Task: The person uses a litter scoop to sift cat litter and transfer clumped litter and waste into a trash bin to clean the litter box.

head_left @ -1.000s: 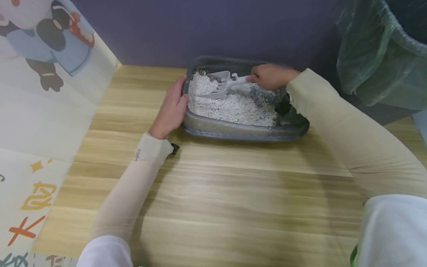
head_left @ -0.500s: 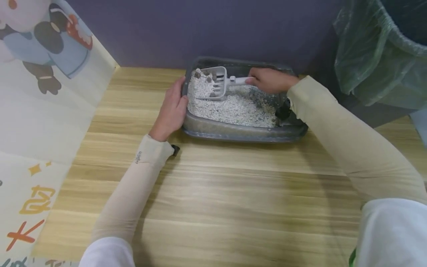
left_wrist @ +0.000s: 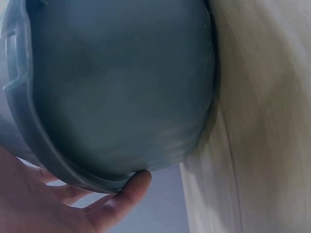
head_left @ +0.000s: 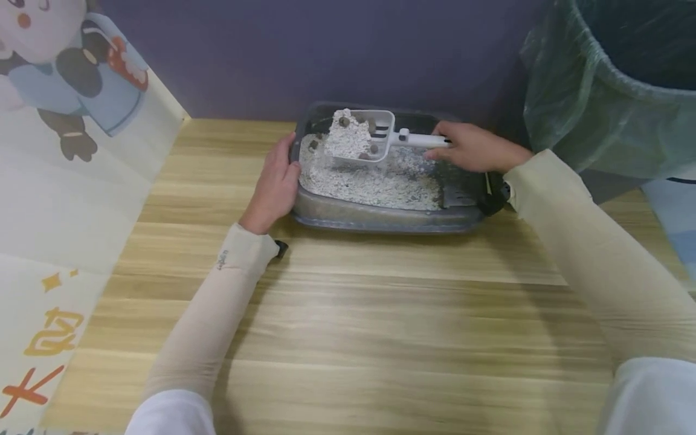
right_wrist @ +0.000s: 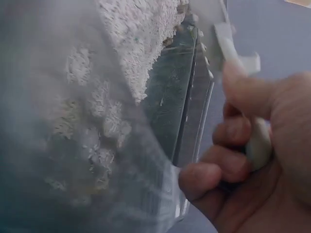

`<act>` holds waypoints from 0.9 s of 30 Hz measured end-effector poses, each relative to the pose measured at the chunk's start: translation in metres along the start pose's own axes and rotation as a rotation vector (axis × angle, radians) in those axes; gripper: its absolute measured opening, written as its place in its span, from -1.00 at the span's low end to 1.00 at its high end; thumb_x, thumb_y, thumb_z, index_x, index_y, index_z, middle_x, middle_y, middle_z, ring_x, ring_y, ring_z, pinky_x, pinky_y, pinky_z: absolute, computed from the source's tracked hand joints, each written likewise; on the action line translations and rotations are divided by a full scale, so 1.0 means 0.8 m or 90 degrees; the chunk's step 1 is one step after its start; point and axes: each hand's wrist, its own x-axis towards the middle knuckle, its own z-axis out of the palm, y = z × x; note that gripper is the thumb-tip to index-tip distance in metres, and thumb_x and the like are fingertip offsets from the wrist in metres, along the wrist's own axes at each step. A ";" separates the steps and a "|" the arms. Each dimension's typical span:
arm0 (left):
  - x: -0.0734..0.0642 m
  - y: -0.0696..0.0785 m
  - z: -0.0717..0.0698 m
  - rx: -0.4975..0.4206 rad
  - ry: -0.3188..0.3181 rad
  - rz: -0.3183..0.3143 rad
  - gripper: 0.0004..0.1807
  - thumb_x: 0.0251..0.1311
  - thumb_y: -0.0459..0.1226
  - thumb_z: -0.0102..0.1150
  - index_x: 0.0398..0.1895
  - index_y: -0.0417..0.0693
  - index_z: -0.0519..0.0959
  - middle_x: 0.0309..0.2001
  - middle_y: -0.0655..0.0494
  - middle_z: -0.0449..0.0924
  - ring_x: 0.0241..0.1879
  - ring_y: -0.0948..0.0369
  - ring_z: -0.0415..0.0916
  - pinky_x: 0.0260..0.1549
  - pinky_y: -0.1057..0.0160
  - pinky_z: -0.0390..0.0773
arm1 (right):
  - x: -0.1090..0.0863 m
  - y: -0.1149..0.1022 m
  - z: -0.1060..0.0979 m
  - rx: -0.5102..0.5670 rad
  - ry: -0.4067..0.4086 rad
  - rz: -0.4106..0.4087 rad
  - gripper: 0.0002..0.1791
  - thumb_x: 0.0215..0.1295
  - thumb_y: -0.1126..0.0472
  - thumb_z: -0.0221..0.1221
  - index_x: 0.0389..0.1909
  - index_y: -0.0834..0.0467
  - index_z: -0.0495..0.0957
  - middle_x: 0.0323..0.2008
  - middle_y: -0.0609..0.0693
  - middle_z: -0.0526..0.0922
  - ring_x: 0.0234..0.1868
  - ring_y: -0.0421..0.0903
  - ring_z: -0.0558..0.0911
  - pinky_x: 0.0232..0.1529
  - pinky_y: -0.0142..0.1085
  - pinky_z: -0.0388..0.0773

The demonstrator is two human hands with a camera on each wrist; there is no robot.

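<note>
A grey litter box (head_left: 380, 221) with pale granular litter (head_left: 375, 185) stands against the dark wall. My right hand (head_left: 478, 147) grips the handle of a white slotted litter scoop (head_left: 418, 140), held level above the box. A heap of litter with several dark clumps (head_left: 344, 121) lies in the scoop. In the right wrist view, fingers curl round the scoop handle (right_wrist: 226, 41). My left hand (head_left: 273, 187) holds the box's left rim. In the left wrist view, its thumb (left_wrist: 132, 193) lies against the outer wall and the other fingers go over the rim, partly hidden.
A bin with a translucent green liner (head_left: 587, 121) stands at the upper right, beside the box. Wood-look flooring (head_left: 380, 326) spreads in front. A white panel with cartoon print (head_left: 70, 199) borders the left side.
The scoop has come up out of the litter and moved right, carrying litter and clumps. My right hand has shifted right with it. The left hand stays on the rim.
</note>
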 end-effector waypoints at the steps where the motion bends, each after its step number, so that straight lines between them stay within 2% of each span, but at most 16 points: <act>1: 0.000 0.000 0.000 0.001 0.000 -0.001 -0.40 0.36 -0.22 -0.31 0.46 -0.15 0.00 0.43 -0.09 0.00 0.39 0.14 -0.07 0.33 0.21 -0.10 | -0.006 0.002 0.004 0.005 0.020 0.002 -0.47 0.39 -0.15 -0.08 0.06 0.24 0.31 -0.40 0.13 0.37 -0.55 0.00 0.30 -0.52 -0.15 0.26; 7: -0.002 -0.001 0.000 -0.005 0.010 0.000 -0.40 0.34 -0.24 -0.31 0.45 -0.15 0.02 0.40 -0.13 0.06 0.36 0.10 -0.01 0.32 0.17 -0.04 | -0.033 0.004 0.035 0.084 0.141 -0.004 -0.56 0.40 -0.15 -0.10 -0.08 0.16 0.35 -0.52 0.12 0.33 -0.65 0.01 0.26 -0.66 -0.18 0.25; 11: -0.001 -0.001 0.001 -0.012 0.014 0.013 -0.41 0.33 -0.25 -0.31 0.43 -0.18 0.05 0.37 -0.16 0.11 0.34 0.07 0.03 0.30 0.16 0.00 | -0.043 0.002 0.053 0.124 0.193 -0.025 -0.59 0.39 -0.13 -0.07 -0.08 0.15 0.38 -0.55 0.11 0.34 -0.67 0.01 0.26 -0.69 -0.20 0.24; 16: -0.001 0.000 0.002 -0.013 0.015 0.019 -0.41 0.32 -0.25 -0.31 0.43 -0.19 0.06 0.35 -0.18 0.13 0.32 0.04 0.06 0.30 0.15 0.02 | -0.046 -0.001 0.064 0.121 0.214 -0.044 -0.57 0.40 -0.13 -0.08 -0.06 0.16 0.41 -0.55 0.08 0.36 -0.66 -0.01 0.28 -0.66 -0.21 0.24; 23: -0.002 0.002 0.001 0.000 0.008 0.011 -0.41 0.33 -0.25 -0.34 0.44 -0.17 0.03 0.37 -0.15 0.11 0.33 0.01 0.04 0.30 0.10 0.02 | -0.051 -0.003 0.063 0.103 0.231 -0.074 -0.62 0.42 -0.11 -0.10 -0.24 0.14 0.44 -0.63 0.06 0.30 -0.69 -0.04 0.24 -0.63 -0.22 0.22; 27: -0.001 0.002 0.002 0.000 0.008 0.014 -0.41 0.33 -0.26 -0.34 0.44 -0.17 0.03 0.37 -0.14 0.10 0.33 0.02 0.03 0.30 0.12 0.02 | -0.055 -0.006 0.057 0.095 0.250 -0.078 -0.64 0.42 -0.09 -0.08 -0.15 0.11 0.49 -0.63 0.04 0.33 -0.68 -0.04 0.27 -0.60 -0.21 0.23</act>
